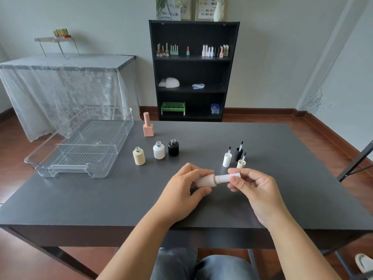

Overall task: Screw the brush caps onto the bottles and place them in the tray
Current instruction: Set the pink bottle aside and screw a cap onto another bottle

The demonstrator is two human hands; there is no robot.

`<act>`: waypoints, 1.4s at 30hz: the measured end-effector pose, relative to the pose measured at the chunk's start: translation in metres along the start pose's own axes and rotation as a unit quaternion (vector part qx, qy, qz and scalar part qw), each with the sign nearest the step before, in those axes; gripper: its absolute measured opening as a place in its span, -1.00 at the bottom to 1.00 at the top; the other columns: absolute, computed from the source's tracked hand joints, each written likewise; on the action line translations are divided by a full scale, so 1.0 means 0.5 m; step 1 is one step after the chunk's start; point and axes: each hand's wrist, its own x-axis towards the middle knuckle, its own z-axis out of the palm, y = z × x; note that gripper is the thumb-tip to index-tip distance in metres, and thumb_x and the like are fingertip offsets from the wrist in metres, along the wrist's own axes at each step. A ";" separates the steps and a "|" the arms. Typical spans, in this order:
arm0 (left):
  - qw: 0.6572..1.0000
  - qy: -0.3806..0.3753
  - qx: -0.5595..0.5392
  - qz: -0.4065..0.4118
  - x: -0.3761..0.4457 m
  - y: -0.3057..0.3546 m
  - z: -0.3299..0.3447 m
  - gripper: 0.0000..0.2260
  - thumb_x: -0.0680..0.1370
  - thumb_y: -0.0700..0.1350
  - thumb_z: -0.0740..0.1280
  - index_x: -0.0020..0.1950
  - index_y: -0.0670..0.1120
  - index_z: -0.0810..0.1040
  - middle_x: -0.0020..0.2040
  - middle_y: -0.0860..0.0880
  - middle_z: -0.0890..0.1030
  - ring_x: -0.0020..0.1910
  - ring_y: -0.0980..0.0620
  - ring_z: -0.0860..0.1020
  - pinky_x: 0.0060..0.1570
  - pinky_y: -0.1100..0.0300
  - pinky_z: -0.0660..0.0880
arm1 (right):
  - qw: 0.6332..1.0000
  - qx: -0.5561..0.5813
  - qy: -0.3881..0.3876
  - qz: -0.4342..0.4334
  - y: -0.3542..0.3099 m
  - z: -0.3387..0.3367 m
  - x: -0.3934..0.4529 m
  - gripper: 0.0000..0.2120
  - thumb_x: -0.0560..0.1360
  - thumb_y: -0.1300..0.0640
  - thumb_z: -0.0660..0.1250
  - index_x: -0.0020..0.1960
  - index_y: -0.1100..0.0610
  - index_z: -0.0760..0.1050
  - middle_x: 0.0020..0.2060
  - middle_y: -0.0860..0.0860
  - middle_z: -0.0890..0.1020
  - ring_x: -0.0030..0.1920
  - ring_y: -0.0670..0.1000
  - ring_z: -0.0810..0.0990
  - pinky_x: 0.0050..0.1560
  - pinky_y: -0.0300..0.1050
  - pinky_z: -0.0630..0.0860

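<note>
**Cap and bottle held level above the table**

I see my left hand [182, 185] gripping the pale pink bottle [205, 180] sideways over the dark table [101, 199]; my right hand [252, 185] pinches its ribbed cap [228, 177] between thumb and fingertips.

Dark grey table [84, 203] over wood floor [323, 126] | black bookcase [193, 70] against the wall, small bottles on its top shelf, green rack [173, 108] at the bottom | lace-draped side table [60, 77] at left | white vase [219, 12] atop the bookcase
</note>
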 end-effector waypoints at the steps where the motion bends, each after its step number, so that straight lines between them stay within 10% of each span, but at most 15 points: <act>1: 1.000 -0.002 0.004 0.003 0.000 0.000 0.000 -0.66 0.50 -0.11 0.42 0.26 0.10 0.55 0.00 0.15 0.45 -0.03 0.15 0.49 -0.04 0.44 0.41 | 1.000 0.002 0.008 0.002 0.000 0.001 0.000 -0.82 0.30 0.08 0.49 -0.10 0.03 0.71 -0.27 0.05 0.72 -0.32 0.00 0.67 -0.22 -0.25 0.60; 18: 0.998 0.058 0.010 0.013 -0.003 -0.015 0.005 -0.64 0.47 -0.04 0.45 0.25 0.13 0.55 0.02 0.16 0.48 0.00 0.18 0.49 -0.01 0.42 0.38 | 0.999 -0.040 0.011 -0.012 0.010 0.001 -0.001 -0.78 0.35 -0.04 0.48 -0.03 0.00 0.68 -0.19 0.05 0.72 -0.24 0.06 0.72 -0.19 -0.24 0.61; 29: 0.904 0.364 -0.027 -0.221 -0.010 -0.122 -0.120 -0.78 0.47 -0.09 0.43 0.04 0.17 0.54 0.08 0.15 0.36 0.05 0.27 0.44 0.09 0.16 0.42 | 1.000 -0.012 -0.001 -0.002 0.001 0.027 0.007 -0.87 0.36 0.06 0.45 -0.11 0.03 0.69 -0.26 0.05 0.71 -0.30 0.04 0.68 -0.25 -0.24 0.60; 38: 0.915 0.285 0.022 -0.284 0.020 -0.153 -0.150 -0.55 0.51 -0.04 0.39 0.38 0.08 0.38 0.25 0.07 0.40 0.18 0.08 0.45 0.15 0.19 0.34 | 0.994 -0.072 0.033 -0.081 -0.069 0.159 0.116 -0.95 0.48 0.11 0.42 -0.12 -0.03 0.63 -0.32 -0.03 0.70 -0.30 -0.05 0.68 -0.19 -0.23 0.62; 42: 0.915 0.288 0.034 -0.279 0.019 -0.157 -0.149 -0.66 0.52 -0.08 0.38 0.28 0.06 0.50 0.19 0.03 0.50 -0.11 0.18 0.48 0.07 0.19 0.39 | 0.982 -0.156 0.016 -0.108 -0.092 0.219 0.200 -0.94 0.48 0.07 0.41 -0.06 0.01 0.64 -0.31 -0.03 0.68 -0.24 0.00 0.66 -0.14 -0.10 0.59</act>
